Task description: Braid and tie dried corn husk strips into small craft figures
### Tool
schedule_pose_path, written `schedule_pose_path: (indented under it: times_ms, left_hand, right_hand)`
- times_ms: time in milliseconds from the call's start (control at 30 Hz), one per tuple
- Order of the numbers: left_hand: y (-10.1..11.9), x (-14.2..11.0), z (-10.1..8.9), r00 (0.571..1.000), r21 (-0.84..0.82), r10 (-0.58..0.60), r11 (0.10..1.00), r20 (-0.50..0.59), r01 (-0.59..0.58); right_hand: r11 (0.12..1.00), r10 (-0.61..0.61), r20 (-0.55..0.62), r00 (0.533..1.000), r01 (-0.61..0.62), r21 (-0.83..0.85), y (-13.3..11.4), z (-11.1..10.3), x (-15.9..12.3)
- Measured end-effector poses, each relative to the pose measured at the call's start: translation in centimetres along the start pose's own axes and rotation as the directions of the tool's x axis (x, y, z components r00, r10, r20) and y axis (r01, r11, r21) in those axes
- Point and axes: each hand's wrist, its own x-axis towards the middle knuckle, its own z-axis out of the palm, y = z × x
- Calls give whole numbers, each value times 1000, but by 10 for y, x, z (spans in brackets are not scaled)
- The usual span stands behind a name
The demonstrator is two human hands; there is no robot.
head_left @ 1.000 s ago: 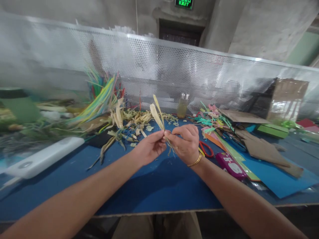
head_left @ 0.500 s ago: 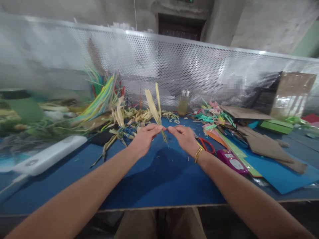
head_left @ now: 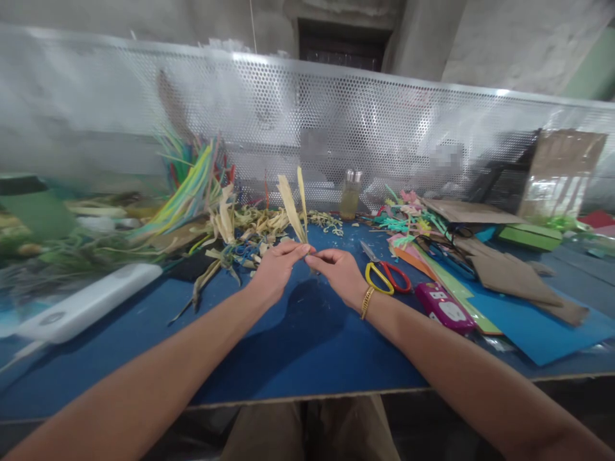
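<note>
My left hand (head_left: 281, 266) pinches the lower end of a pale, dried corn husk (head_left: 290, 203), whose two strips stand upright above the fingers. Close against it, my right hand (head_left: 334, 267) is closed at the base of the same husk, thumb and finger pressed together near the left fingertips. What lies between the right fingers is hidden. A gold bracelet (head_left: 368, 302) circles my right wrist. Just right of that hand lie scissors (head_left: 387, 275) with one yellow and one red handle, blades pointing away. More dried husk pieces (head_left: 259, 222) lie behind my left hand.
A white power strip (head_left: 89, 301) lies at left, near bundled coloured stems (head_left: 189, 186). A glass bottle (head_left: 351, 195) stands by the perforated metal panel (head_left: 384, 121). At right are a purple device (head_left: 444, 307), blue paper (head_left: 538, 333) and cardboard (head_left: 509, 276).
My right hand has moved left, in against the left fingertips at the husk's base. The scissors now show more fully. The whole view has shifted slightly.
</note>
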Motion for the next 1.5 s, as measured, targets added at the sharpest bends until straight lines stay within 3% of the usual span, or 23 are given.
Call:
schedule_pose_path:
  times_ms: [267, 400, 633, 900, 1233, 1367, 1500]
  left_hand:
    - [-2, -4, 4, 1000, -89, -4, 996, 25, 6]
    - [-4, -6, 6, 997, -133, -63, 989, 49, 69]
    - [1, -10, 10, 929, -335, -214, 889, 301, 313]
    - [-1, -8, 7, 921, -417, -236, 837, 310, 354]
    - [1, -8, 10, 860, -552, -360, 661, 361, 508]
    - [3, -6, 6, 863, -514, -374, 695, 341, 504]
    - [5, -5, 6, 906, -431, -352, 798, 236, 422]
  right_hand:
    - [980, 106, -55, 993, -94, 178, 1, 6, 0]
    - [961, 136, -92, 986, -109, 252, -1, 7, 0]
    - [953, 146, -144, 979, -100, 286, -2, 0, 6]
    - [915, 201, -86, 976, -156, 372, -8, 0, 3]
    - [867, 241, 0, 971, -215, 450, -10, 3, 0]
    - [867, 230, 13, 973, -211, 451, -6, 5, -1]
    - [889, 204, 95, 974, -225, 399, 1, 1, 2]
